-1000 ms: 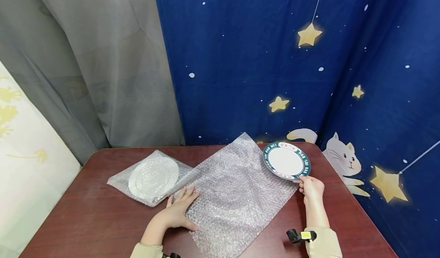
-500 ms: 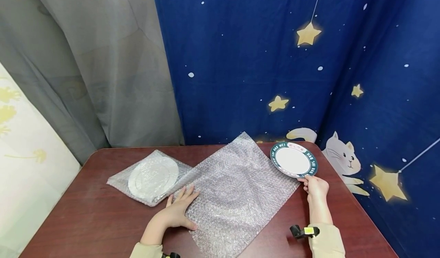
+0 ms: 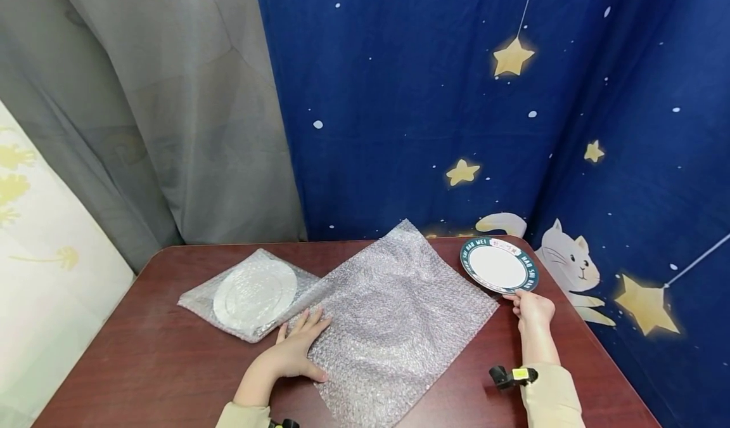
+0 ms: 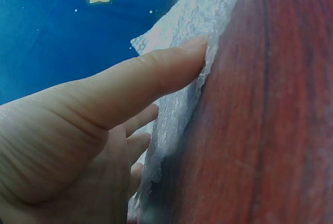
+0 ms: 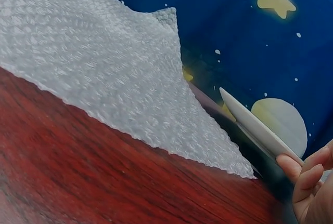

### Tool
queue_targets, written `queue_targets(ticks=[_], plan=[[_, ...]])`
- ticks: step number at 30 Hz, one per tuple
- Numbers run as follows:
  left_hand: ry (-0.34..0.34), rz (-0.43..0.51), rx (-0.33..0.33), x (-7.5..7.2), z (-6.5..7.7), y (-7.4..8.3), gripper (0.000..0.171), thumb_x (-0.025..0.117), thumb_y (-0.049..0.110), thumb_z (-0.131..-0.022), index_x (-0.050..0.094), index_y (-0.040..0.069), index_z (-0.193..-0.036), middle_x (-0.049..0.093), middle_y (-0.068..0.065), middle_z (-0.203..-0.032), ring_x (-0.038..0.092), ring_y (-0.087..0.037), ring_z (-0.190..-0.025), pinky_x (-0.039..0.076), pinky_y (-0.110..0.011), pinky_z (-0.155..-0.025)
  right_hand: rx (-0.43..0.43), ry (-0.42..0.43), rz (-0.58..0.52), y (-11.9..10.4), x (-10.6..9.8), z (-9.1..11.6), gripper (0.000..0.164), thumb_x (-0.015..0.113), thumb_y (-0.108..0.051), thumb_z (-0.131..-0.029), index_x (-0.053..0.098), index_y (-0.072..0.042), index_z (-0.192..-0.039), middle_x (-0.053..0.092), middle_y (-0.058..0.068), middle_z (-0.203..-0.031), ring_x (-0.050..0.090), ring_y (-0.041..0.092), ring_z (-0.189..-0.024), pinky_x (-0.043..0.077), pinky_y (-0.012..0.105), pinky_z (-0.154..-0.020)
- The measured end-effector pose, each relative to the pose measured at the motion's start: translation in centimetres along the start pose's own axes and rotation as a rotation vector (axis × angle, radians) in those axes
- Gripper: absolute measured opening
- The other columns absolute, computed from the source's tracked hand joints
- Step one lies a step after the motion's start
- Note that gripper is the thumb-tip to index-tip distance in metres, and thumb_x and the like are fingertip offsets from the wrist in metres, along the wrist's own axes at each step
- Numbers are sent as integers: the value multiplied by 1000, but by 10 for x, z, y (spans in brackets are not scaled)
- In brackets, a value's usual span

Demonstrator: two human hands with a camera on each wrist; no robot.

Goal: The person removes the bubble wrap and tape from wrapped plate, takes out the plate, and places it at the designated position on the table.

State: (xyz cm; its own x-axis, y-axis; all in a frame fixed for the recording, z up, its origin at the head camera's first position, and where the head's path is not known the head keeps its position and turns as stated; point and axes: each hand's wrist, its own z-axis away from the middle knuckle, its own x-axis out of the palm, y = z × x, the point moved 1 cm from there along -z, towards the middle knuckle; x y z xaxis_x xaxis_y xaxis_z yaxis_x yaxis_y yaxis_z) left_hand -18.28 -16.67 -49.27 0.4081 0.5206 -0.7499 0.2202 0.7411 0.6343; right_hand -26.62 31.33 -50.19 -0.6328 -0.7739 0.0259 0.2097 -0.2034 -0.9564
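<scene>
A large sheet of bubble wrap (image 3: pixel 393 326) lies spread at an angle on the table, with faint ring-shaped creases in its middle. My left hand (image 3: pixel 298 354) rests on its left edge, fingers and thumb spread; the left wrist view shows the thumb (image 4: pixel 171 68) straight along that edge. At the back right, my right hand (image 3: pixel 533 311) pinches the near rim of a round plate (image 3: pixel 497 265), white in the centre with a dark green lettered border. In the right wrist view the plate (image 5: pixel 260 130) appears edge-on, tilted, beside the corner of the wrap.
Left of the sheet lies a white plate (image 3: pixel 255 295) inside bubble wrap, close against the sheet's edge. The reddish-brown table (image 3: pixel 154 364) ends at a blue star-patterned curtain (image 3: pixel 399 111) and a grey curtain (image 3: pixel 188 117) behind.
My right hand has carried the green-rimmed plate to the right, off the corner of the bubble wrap sheet. The left hand and the sheet have stayed where they were.
</scene>
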Motion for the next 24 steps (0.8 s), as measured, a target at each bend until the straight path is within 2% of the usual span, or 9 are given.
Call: queue_targets(ticks=[10,24], plan=[[14,-19,6,1,1,0,105,89,35,-61,36,9,-148,15,-15,-157,2,-38,-143,-7,-67,-103,25,2,-8,2,-4,-8,4,54,0,-91,57,1,-92,62,-2,-52,59,4,-50,40,15,-43],[8,-9,4,2,0,-2,105,88,36,-61,36,11,-149,14,-15,-157,1,-38,-143,-8,-67,-103,53,-15,33,4,-4,-12,25,53,-2,-93,53,10,-116,62,-3,-53,54,3,-47,41,16,-43]])
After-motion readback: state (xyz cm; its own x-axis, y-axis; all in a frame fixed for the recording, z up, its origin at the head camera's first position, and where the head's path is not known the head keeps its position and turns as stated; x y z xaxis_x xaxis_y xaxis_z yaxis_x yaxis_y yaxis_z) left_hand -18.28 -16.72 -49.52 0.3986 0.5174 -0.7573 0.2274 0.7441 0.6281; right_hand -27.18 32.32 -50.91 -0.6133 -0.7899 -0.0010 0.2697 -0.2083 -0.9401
